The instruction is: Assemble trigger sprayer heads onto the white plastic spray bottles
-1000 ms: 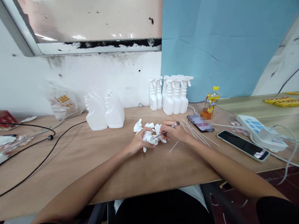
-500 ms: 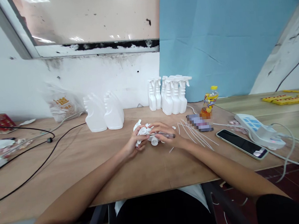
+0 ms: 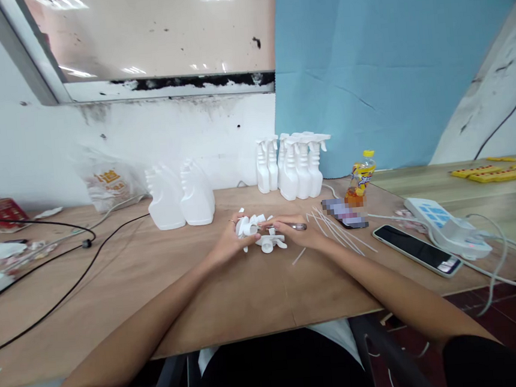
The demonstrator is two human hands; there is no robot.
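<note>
My left hand (image 3: 227, 244) is wrapped round a white trigger spray head (image 3: 244, 226), thumb along its near side. In my right hand (image 3: 298, 234) is a screwdriver (image 3: 299, 226) with a see-through handle, its shaft pointing left at the spray head. Whether the tip touches inside it, I cannot tell. Another white spray head (image 3: 268, 244) lies on the table just below and between the hands, and more white parts beside it are partly covered by my fingers. Thin white tubes (image 3: 340, 233) are spread to the right of my right hand.
White bottles without tops (image 3: 197, 202) stand at the back left. Several spray bottles with trigger heads (image 3: 302, 171) are by the wall. To the right are a drink bottle (image 3: 360, 179), a blurred-out phone-like object (image 3: 344, 213), a phone (image 3: 416, 249) and a power strip (image 3: 448, 225) with cables.
My right hand has drawn slightly right and its fingers have pulled back from over the parts. The spray head in my left hand has turned, and the parts on the table show more.
</note>
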